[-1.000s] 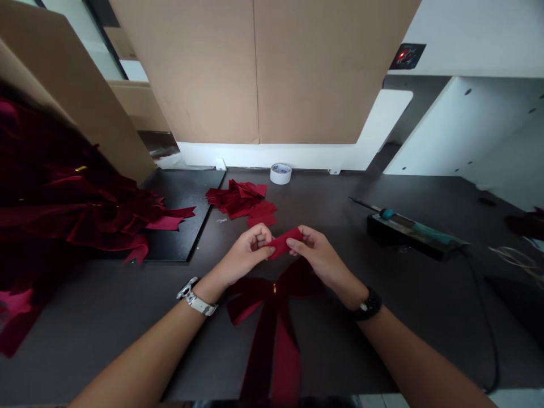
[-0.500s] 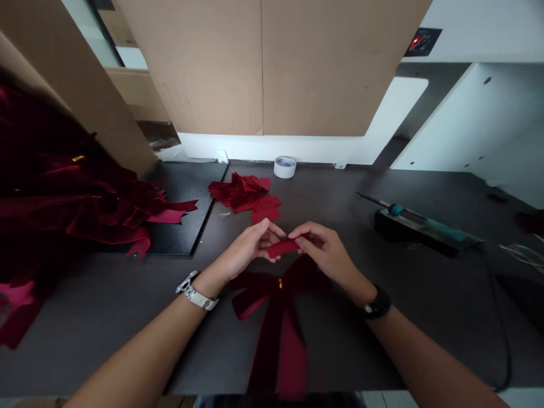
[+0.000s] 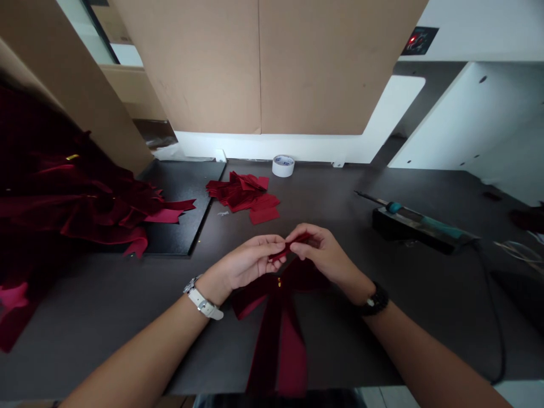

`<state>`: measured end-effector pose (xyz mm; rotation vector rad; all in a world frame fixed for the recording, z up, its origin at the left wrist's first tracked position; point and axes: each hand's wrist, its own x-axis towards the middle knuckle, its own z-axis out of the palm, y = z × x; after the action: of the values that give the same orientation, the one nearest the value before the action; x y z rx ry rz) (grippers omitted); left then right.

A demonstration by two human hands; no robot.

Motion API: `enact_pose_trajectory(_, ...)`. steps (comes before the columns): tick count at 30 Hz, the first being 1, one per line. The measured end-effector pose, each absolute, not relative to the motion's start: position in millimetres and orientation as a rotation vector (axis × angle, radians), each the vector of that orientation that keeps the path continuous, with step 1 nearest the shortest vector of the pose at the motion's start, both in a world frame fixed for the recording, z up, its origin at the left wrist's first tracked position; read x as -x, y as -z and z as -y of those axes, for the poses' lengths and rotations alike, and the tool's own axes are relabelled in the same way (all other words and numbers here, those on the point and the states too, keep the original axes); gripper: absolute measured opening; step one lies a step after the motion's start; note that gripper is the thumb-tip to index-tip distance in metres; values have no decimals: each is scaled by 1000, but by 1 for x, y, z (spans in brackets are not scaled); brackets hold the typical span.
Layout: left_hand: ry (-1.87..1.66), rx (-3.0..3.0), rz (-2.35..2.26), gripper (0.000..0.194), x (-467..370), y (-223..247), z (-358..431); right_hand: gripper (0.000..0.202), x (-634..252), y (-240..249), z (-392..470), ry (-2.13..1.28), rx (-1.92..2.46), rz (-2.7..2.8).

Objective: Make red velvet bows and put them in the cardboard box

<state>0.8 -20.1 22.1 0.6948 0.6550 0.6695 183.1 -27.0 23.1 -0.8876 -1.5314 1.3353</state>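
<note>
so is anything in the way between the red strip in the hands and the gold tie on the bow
Only fingertips of the left hand, just under the red strip; nothing else visible before the gold tie.

Dim scene, slightly blurred edges.

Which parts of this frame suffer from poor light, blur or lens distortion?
Head view: ribbon pile sinks into near-black shadow at left; bow darkens beneath the right hand; print on the tape roll is too soft to read; left forearm looks stretched toward the corner, probably by a wide lens.
</note>
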Motion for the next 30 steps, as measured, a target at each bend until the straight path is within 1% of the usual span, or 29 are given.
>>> enact_pose_trajectory(3,-729,-933,-732,28,-4,-23,21,19,-180,-23,26,-1191,1030,1465)
enact_pose_trajectory(6,-847,-1193,-783,32,-6,-20,21,25,-179,-21,25,-1156,1076,1400)
enact_pose_trajectory(10,-881,-1397,-854,22,-7,-16,22,28,-179,-20,25,-1139,1087,1374)
enact_pose_trajectory(16,-906,-1375,-869,22,-7,-20,22,30,-178,-22,27,-1100,1103,1392)
enact_pose_trajectory(21,-931,-1373,-892,17,-8,-20,22,33,-178,-21,27,-1079,1116,1391)
enact_pose_trajectory(30,-947,-1322,-964,14,-7,-19,20,38,-177,-20,29,-1126,1095,1332)
